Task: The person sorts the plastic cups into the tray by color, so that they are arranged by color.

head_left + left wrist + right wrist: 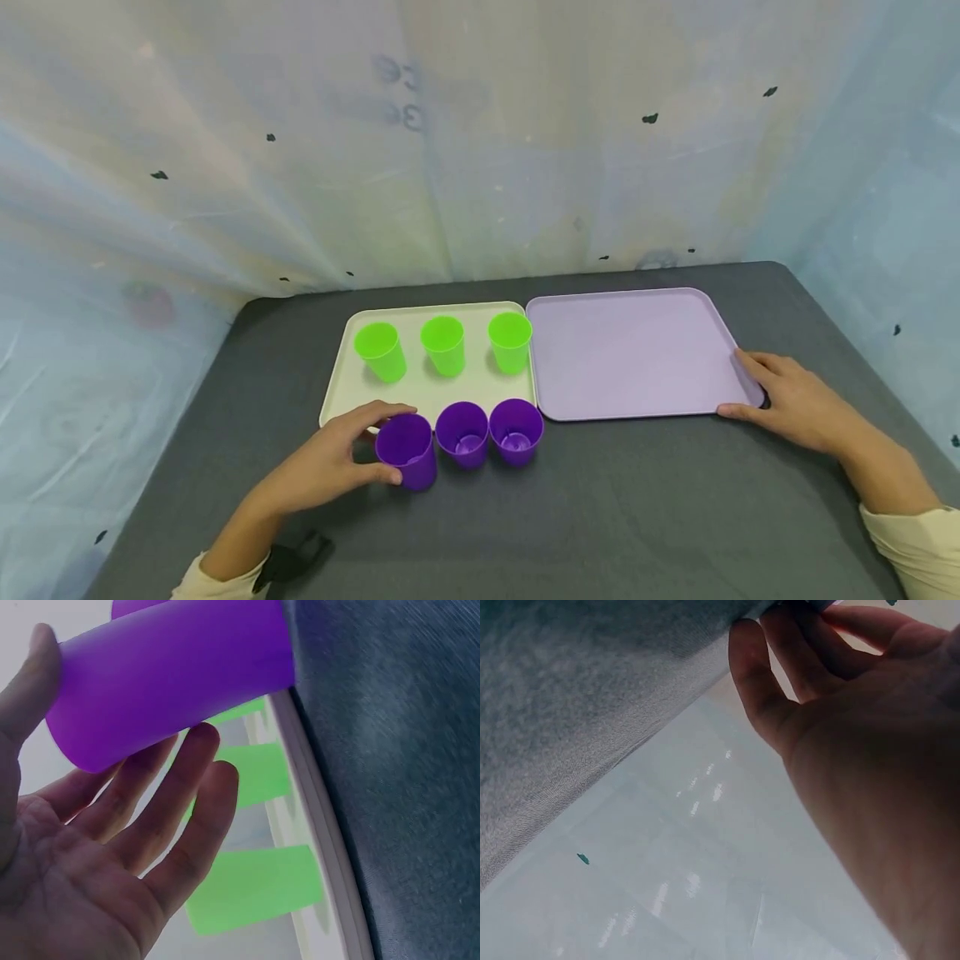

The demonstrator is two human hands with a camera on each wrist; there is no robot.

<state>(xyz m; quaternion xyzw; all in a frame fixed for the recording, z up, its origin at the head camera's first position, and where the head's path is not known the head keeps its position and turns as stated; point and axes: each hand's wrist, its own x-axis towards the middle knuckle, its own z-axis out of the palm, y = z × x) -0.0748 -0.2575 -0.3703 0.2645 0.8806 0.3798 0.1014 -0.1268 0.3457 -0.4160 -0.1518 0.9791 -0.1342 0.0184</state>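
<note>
My left hand (330, 458) has its thumb and fingers around the leftmost purple cup (415, 467), at the front edge of the cream tray (337, 383). Up close in the left wrist view, this purple cup (172, 675) lies between thumb and fingertips. Two more purple cups, a middle one (467, 450) and a right one (517, 446), stand beside it in a row on the dark cloth. My right hand (798, 400) holds the front right corner of the lilac tray (630, 358), thumb at the front edge, fingers on the right side. Its fingertips are partly hidden in the right wrist view.
Three green cups, left (384, 358), middle (446, 350) and right (512, 346), stand in a row on the cream tray. Both trays lie side by side on a table with a dark grey cloth (600, 508). Pale plastic sheeting (510, 150) hangs behind and at both sides.
</note>
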